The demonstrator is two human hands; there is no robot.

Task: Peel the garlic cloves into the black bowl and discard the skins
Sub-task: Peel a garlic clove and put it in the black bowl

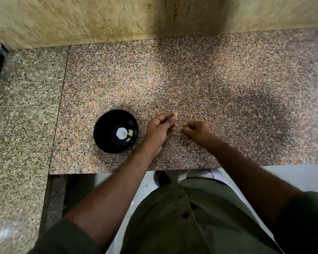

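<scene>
Pinching one garlic clove: left hand.

A black bowl stands on the speckled granite table, just left of both hands. Inside it lie a few pale peeled cloves beside a bright glare spot on the bottom. The left hand pinches a yellowish clove at its fingertips, raised over the table just right of the bowl. The right hand is near it, fingers curled into a loose fist; whether it holds any skin cannot be told. The hands are close but apart. Both forearms are bare, with green sleeves rolled above the elbows. A tan stone wall rises behind the table.
</scene>
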